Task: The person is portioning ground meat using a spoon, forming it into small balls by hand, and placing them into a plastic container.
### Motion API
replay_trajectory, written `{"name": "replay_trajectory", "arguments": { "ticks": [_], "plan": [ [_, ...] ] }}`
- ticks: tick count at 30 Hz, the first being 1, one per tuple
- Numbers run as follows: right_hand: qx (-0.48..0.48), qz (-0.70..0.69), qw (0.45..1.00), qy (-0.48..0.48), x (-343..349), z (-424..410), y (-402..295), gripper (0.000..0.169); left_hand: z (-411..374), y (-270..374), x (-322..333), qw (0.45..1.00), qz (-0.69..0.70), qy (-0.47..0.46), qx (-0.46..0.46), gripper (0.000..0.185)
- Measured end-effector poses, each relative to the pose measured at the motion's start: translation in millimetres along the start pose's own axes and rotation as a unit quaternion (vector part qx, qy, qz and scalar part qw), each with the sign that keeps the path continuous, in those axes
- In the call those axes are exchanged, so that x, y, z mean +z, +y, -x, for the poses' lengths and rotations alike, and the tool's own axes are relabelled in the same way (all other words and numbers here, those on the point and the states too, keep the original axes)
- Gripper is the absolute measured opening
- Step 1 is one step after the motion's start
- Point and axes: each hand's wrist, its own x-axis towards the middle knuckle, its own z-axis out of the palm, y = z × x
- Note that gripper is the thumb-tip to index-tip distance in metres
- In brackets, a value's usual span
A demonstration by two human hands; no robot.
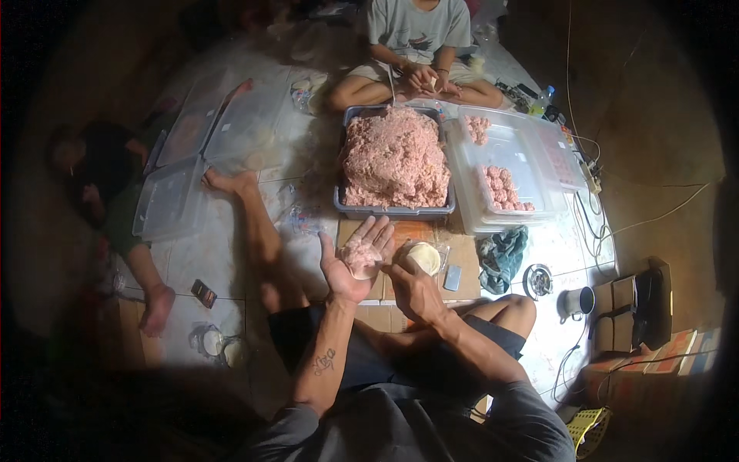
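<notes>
My left hand (342, 277) is palm up with its fingers extended. On it rests a thin round dough wrapper (364, 272) topped with pink minced filling (359, 252). Close on the right is my right hand (420, 291), its fingers curled and their tips near the wrapper's edge; whether they pinch something is too small to tell. Just beyond my right hand lies a stack of pale round wrappers (424, 257) on clear plastic. Ahead of both hands, a grey tub (395, 211) holds a tall mound of minced meat (398, 153).
Right of the tub, a clear plastic box (508, 141) holds filled pieces (501, 187). Nearby are a dark cloth (503, 260), a phone-like slab (452, 278), an ashtray (538, 281) and a metal mug (577, 302). A person (424, 34) sits opposite; another person (109, 161) sits left beside plastic boxes (170, 199).
</notes>
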Motion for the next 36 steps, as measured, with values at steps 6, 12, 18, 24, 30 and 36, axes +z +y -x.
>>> {"name": "replay_trajectory", "arguments": {
  "ticks": [6, 12, 18, 24, 30, 36],
  "plan": [
    [0.065, 0.175, 0.967, -0.172, -44, 6, -26, 0.045, 4, 14, -19, 0.993, 0.098, 0.044, 0.041, 0.1],
    [0.057, 0.035, 0.994, -0.09, -24, 6, -12, 0.038, -3, 1, -11, 0.998, 0.054, -0.012, -0.019, 0.099],
    [0.033, 0.091, 0.977, -0.192, -48, -6, -20, 0.043, 10, 23, -40, 0.986, 0.138, 0.042, -0.086, 0.106],
    [-0.057, 0.122, 0.962, -0.238, -66, -23, -12, 0.042, 12, 27, -24, 0.982, 0.029, 0.002, -0.185, 0.115],
    [-0.162, 0.185, 0.947, -0.206, -50, -20, 70, 0.04, 12, 17, -31, 0.976, -0.058, 0.03, -0.206, 0.117],
    [-0.08, 0.091, 0.978, -0.168, -28, -3, 41, 0.04, 14, 10, -16, 0.984, -0.042, 0.011, -0.171, 0.112]
  ]
}}
